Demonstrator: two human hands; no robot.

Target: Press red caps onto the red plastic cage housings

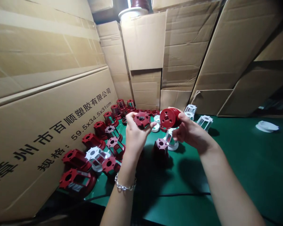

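Note:
My left hand (135,133) holds a dark red hexagonal plastic cage part (141,119) above the green table. My right hand (190,130) grips a brighter red round flanged part (168,118), its holed face turned toward the left hand. The two parts are close together but apart. A silver bracelet (124,185) circles my left wrist. Below the hands, a dark red cage part (160,148) and a clear-and-white one (171,139) stand on the table.
Several red and clear cage parts (96,153) lie in rows along the large printed cardboard box (44,125) on the left. More cardboard boxes (179,56) wall the back. White cage parts (204,122) and a white disc (267,126) sit on the green table (238,163).

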